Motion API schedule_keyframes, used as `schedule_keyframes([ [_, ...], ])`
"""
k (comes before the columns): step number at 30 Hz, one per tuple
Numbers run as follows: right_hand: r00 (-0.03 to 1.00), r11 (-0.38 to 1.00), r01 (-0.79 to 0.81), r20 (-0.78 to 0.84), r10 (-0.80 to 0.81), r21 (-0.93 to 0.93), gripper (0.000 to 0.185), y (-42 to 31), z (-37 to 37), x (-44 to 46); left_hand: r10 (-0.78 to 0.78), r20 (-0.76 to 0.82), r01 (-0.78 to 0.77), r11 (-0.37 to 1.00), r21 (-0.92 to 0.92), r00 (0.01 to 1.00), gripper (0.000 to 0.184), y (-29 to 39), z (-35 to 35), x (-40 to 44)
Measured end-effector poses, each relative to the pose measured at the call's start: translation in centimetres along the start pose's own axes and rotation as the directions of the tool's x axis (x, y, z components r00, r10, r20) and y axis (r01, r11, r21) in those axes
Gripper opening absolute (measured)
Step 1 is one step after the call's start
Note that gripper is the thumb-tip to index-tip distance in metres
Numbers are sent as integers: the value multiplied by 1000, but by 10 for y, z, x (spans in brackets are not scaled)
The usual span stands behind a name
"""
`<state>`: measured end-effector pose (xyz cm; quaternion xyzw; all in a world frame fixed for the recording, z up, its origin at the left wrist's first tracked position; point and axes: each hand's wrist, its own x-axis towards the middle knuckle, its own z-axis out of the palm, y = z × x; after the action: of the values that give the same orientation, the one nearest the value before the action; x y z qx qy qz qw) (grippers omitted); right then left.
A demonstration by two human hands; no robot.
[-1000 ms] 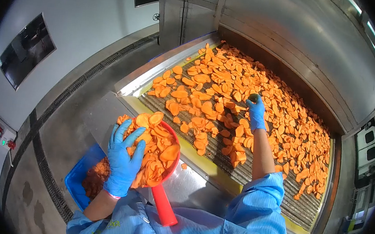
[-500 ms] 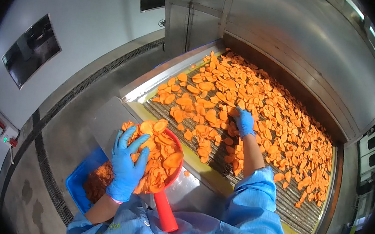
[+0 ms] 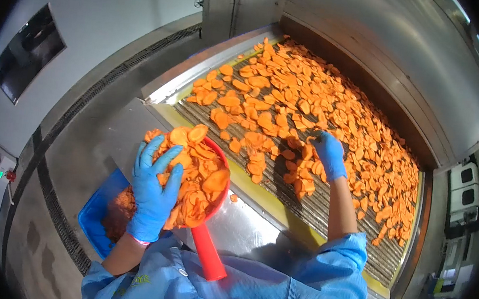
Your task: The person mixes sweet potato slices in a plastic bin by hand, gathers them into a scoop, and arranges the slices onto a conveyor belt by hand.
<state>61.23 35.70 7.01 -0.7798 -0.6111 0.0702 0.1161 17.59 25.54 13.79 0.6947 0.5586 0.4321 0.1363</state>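
Note:
My left hand (image 3: 156, 190), in a blue glove, rests with spread fingers against a heap of thin orange carrot slices (image 3: 206, 166). These slices fill a red plastic scoop (image 3: 225, 196), whose thick handle (image 3: 207, 255) points down toward my body. Over the ribbed conveyor belt (image 3: 274, 181), my gloved right hand (image 3: 330, 153) reaches out with fingers extended to the left. Its fingertips are in shadow, and no slice shows plainly in them. Many more carrot slices (image 3: 307, 87) lie scattered over the belt around and beyond it.
A blue bin (image 3: 92, 216) holding small orange pieces sits left of the scoop, partly behind my left hand. The belt has a yellow edge (image 3: 237, 178), with a metal ledge (image 3: 255, 225) in front. A steel hood (image 3: 368, 47) rises behind. A drain channel (image 3: 55, 207) crosses the floor.
My right hand has lifted from the slices and moved slightly right and up. My left hand stays on the heaped scoop. The camera view has shifted a little.

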Motion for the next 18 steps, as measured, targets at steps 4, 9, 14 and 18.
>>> schedule_keyframes([
  [4,969,985,158,205,-140,-73,55,-4,-6,-77,118,46,-125,973,193,992,48,2,-3,2],
  [9,965,973,87,223,-136,215,27,-11,30,-96,64,-10,-62,989,134,998,33,1,-1,1],
  [14,977,775,196,-49,-209,600,31,-18,37,-58,83,-43,-76,987,140,996,30,5,-3,1],
  [18,981,913,193,-95,-170,360,22,-35,23,-51,83,-72,-74,990,120,994,31,-3,1,0],
])
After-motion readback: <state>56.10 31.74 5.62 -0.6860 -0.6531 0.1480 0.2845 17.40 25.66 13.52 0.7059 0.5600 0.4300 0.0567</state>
